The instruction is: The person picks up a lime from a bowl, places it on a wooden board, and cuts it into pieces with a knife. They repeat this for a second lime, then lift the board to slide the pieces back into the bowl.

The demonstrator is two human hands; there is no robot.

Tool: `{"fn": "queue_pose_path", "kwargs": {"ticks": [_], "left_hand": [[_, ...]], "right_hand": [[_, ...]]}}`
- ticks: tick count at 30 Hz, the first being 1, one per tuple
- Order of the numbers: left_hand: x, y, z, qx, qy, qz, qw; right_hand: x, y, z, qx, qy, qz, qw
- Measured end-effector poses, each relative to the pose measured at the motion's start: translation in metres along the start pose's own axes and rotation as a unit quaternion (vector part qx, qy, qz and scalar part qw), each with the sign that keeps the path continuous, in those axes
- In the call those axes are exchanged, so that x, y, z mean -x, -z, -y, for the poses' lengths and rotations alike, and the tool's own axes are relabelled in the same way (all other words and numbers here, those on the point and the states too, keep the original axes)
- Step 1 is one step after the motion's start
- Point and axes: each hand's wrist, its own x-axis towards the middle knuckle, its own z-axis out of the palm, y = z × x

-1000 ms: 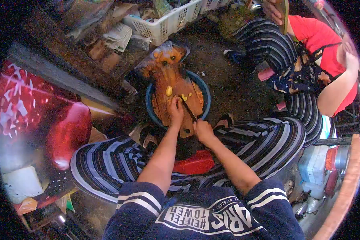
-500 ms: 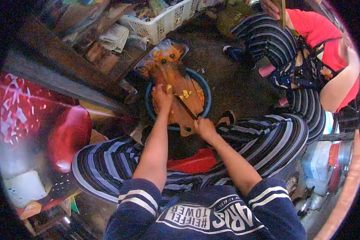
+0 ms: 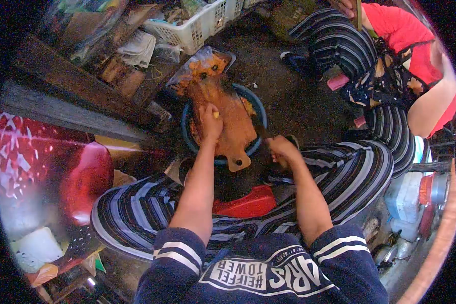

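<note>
A wooden cutting board (image 3: pixel 233 121) lies across a blue basin (image 3: pixel 263 114), its handle end pointing toward me. My left hand (image 3: pixel 211 124) is closed on a small yellow piece (image 3: pixel 216 115) over the board's left side. To the right, my right hand (image 3: pixel 283 151) is closed around the handle of a knife (image 3: pixel 262 130). The dark blade, hard to make out, lies along the board's right edge by the basin rim. Orange and yellow bits (image 3: pixel 248 106) show inside the basin beside the board. The board's right half carries no cut pieces.
Beyond the basin sits a clear tray (image 3: pixel 225 58) with orange contents. A white plastic crate (image 3: pixel 202 28) stands farther back. Another person in a red top (image 3: pixel 390 25) and striped trousers sits at upper right. A red object (image 3: pixel 245 202) lies between my knees.
My right hand and the knife have moved right, off the board's middle to its edge. The cut yellow pieces are gone from the board. My left hand has stayed nearly in place.
</note>
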Motion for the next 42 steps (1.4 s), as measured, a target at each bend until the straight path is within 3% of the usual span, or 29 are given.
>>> {"fn": "queue_pose_path", "kwargs": {"ticks": [2, 4, 5, 7, 8, 10, 11, 13, 14, 16, 18, 20, 31, 37, 42], "left_hand": [[0.002, 0.002, -0.002, 0.015, 0.008, 0.014, 1.000], [0.004, 0.003, 0.000, 0.049, -0.009, -0.017, 0.999], [0.005, 0.005, 0.001, 0.047, -0.008, -0.018, 0.999], [0.005, 0.010, 0.003, 0.090, 0.084, 0.044, 0.991], [0.006, 0.008, 0.011, 0.089, 0.084, 0.042, 0.992], [0.009, 0.000, 0.024, 0.306, 0.128, 0.041, 0.943], [0.010, 0.000, 0.024, 0.306, 0.128, 0.041, 0.943], [0.011, 0.013, 0.009, 0.315, 0.169, 0.044, 0.933], [0.011, 0.015, 0.005, 0.315, 0.168, 0.043, 0.933], [0.010, 0.015, 0.005, 0.343, 0.204, 0.062, 0.915], [0.011, 0.014, 0.000, 0.348, 0.228, 0.043, 0.908], [0.013, 0.017, -0.002, 0.351, 0.254, 0.024, 0.901], [0.009, 0.019, -0.017, 0.376, 0.315, 0.032, 0.871], [0.012, 0.009, 0.002, 0.401, 0.261, 0.038, 0.877], [0.012, 0.001, 0.011, 0.426, 0.282, 0.049, 0.858]], "right_hand": [[0.012, 0.018, 0.000, -0.084, 0.021, 0.043, 0.995], [0.024, 0.031, 0.005, -0.076, 0.028, 0.021, 0.996], [0.029, 0.040, 0.010, -0.023, 0.013, 0.014, 1.000], [0.056, 0.055, 0.034, 0.096, -0.003, -0.011, 0.995], [0.072, 0.060, 0.047, 0.097, -0.001, -0.011, 0.995], [0.094, 0.063, 0.066, 0.242, 0.010, -0.055, 0.969], [0.095, 0.062, 0.068, 0.242, 0.010, -0.056, 0.969], [0.097, 0.058, 0.070, 0.255, 0.068, -0.152, 0.953], [0.090, 0.048, 0.065, 0.255, 0.069, -0.152, 0.953], [0.068, 0.015, 0.051, 0.314, 0.311, -0.253, 0.861], [0.067, -0.018, 0.062, 0.217, 0.259, -0.186, 0.923], [0.051, -0.050, 0.059, 0.231, 0.207, -0.162, 0.937], [0.052, -0.093, 0.048, 0.192, 0.277, -0.183, 0.923], [0.049, -0.096, 0.045, 0.199, 0.285, -0.196, 0.917], [0.045, -0.099, 0.049, 0.229, 0.272, -0.172, 0.919]]}}
